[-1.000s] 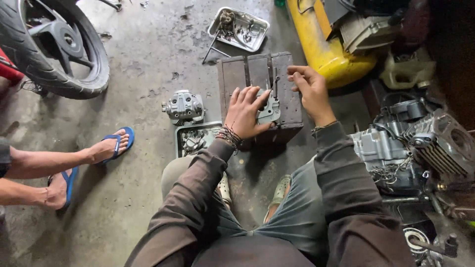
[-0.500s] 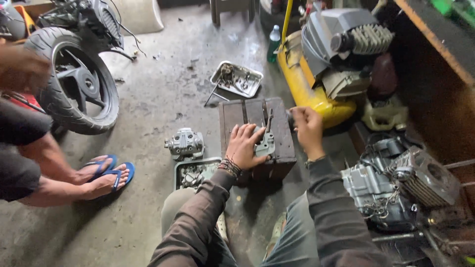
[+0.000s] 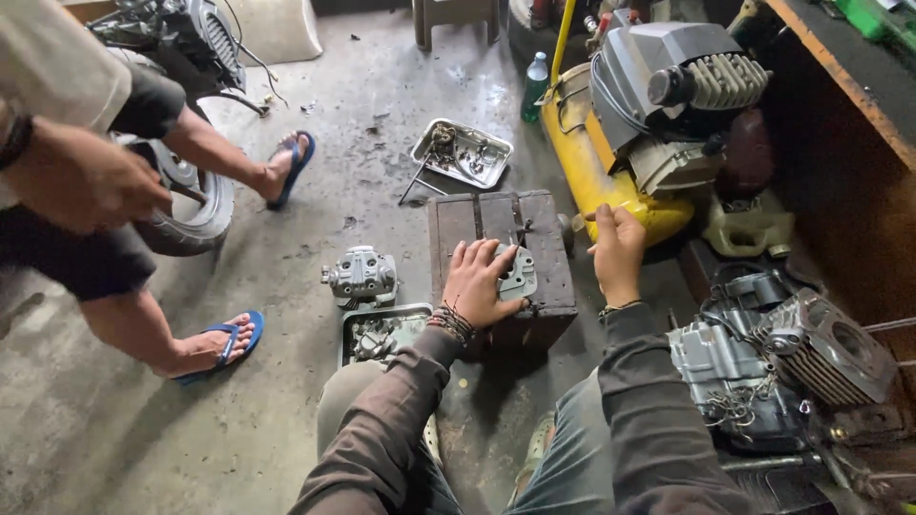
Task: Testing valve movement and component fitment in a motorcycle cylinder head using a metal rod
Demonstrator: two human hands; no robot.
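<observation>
One grey metal cover (image 3: 520,272) under left hand (image 3: 477,284), on wooden box (image 3: 477,221).

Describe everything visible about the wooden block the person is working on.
The wooden block is a dark, worn, oil-stained box made of planks, with gaps between the top boards and a scuffed front face. It sits upright on the concrete floor, in front of the person's knees and beside the yellow tank. A grey metal part lies on its top, pressed under the left hand. The right hand hovers at its right edge; whether it touches is unclear.
</observation>
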